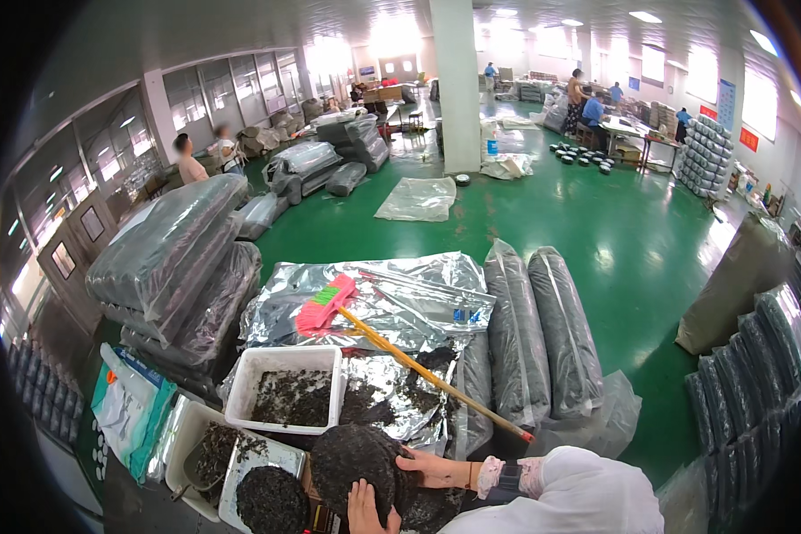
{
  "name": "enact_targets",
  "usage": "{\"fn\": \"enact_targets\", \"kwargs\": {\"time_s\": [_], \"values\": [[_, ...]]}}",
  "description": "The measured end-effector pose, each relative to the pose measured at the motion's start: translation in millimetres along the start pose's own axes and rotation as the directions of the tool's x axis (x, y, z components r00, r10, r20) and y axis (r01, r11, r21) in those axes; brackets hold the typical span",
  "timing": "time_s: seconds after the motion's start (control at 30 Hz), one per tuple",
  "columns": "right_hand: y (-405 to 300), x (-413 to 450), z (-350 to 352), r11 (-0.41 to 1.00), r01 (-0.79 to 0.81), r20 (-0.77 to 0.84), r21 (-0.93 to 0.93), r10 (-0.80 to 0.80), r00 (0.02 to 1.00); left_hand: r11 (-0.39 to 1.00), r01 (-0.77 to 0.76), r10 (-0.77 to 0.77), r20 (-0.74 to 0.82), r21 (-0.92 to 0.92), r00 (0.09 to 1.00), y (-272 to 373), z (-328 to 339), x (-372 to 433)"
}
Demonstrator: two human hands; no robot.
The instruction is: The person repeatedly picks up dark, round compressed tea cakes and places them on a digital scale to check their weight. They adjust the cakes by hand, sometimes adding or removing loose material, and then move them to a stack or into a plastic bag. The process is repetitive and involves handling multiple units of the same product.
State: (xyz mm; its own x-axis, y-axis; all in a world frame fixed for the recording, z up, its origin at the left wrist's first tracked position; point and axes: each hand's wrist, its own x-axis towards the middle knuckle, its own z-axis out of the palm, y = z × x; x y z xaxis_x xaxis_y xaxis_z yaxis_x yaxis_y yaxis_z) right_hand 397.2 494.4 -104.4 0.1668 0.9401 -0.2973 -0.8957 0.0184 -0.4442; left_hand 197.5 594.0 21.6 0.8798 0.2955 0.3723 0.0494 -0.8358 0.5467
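A stack of dark round pressed cakes [354, 467] is between my hands at the bottom centre. My left hand [367, 508] lies on the near side of the stack, fingers spread over its face and thumb at the edge. From the right, my right hand [434, 469] grips the rim. To the left, another dark round cake [272, 500] rests on a shiny metal tray [292, 454] with crumbs near its far edge. Beside that tray, a white bin [185, 446] holds loose dark pieces and a scoop. More dark material lies under and right of my hands, partly hidden.
A white tub [232, 384] with dark crumbs stands ahead. A broom [407, 360] lies across silver foil sheeting [267, 310]. Long wrapped rolls [517, 340] lie to the right; big plastic-wrapped bundles [167, 247] are stacked at left. Several people are farther off.
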Motion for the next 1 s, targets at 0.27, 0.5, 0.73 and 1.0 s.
{"fn": "enact_targets", "kwargs": {"time_s": [0.27,0.5,0.73,1.0], "values": [[2,-4,21,0.999,0.022,0.049,0.029,-0.023,0.999,0.996,-0.018,0.022,-0.038,0.091,0.999,-3,1,-9],[8,-10,39,1.000,0.004,0.009,0.012,-0.004,1.000,0.992,-0.019,0.026,-0.059,0.124,0.998,-9,-4,-19],[19,-6,41,0.999,0.015,-0.029,0.048,-0.014,0.999,0.992,0.088,-0.079,-0.093,0.092,0.993,-13,-3,-29],[37,11,28,0.997,0.044,0.065,0.056,-0.047,0.997,0.991,0.117,-0.129,-0.252,-0.060,0.959,-11,-12,-37]]}}
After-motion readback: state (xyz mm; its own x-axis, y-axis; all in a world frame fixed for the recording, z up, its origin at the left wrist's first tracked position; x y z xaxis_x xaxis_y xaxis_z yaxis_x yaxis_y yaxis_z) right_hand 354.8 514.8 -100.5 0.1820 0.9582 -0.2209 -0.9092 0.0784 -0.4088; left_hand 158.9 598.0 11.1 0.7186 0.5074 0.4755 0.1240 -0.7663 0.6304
